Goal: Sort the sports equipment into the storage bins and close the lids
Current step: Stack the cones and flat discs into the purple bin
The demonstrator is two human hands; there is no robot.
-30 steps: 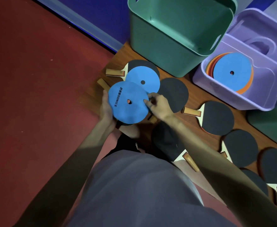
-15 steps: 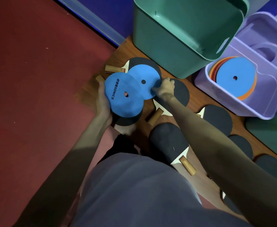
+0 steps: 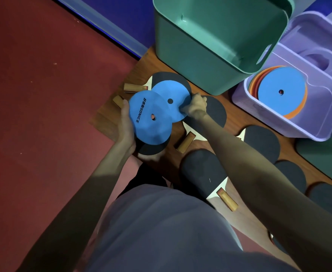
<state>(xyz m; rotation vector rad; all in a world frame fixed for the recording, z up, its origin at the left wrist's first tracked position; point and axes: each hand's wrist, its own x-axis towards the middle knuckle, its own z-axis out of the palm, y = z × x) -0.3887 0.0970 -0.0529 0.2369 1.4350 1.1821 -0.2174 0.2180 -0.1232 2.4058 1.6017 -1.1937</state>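
- Since one second back we see the right hand gone from the printed blue disc to the far edge of the second blue disc, nearer the green bin; half a second back it was already there, little change since.
- Right grip: fingers curled, pinching the rim of the second blue disc on its side toward the green bin.
- Left grip: left hand cups the printed blue disc at the edge away from the green bin, thumb along the rim; holding it.
- Printed blue disc overlaps the second one; both sit just in front of the green bin, above black paddles lying on the wooden floor panel.
- We note one paddle under the second disc, touching distance from the green bin wall, its wooden handle pointing away from the bin.
- More paddles run in a row from the green bin's front toward the lower right, partly hidden by the right forearm.
- Purple bin stands right beside the green bin, touching or nearly so, we cannot tell; lid off, a stack of orange discs topped by a blue disc inside.
- Purple lid leans behind the purple bin, on the same side of the green bin.
- Green bin open, nothing readable inside.
- Red carpet lies on the far side of the panel from the green bin.
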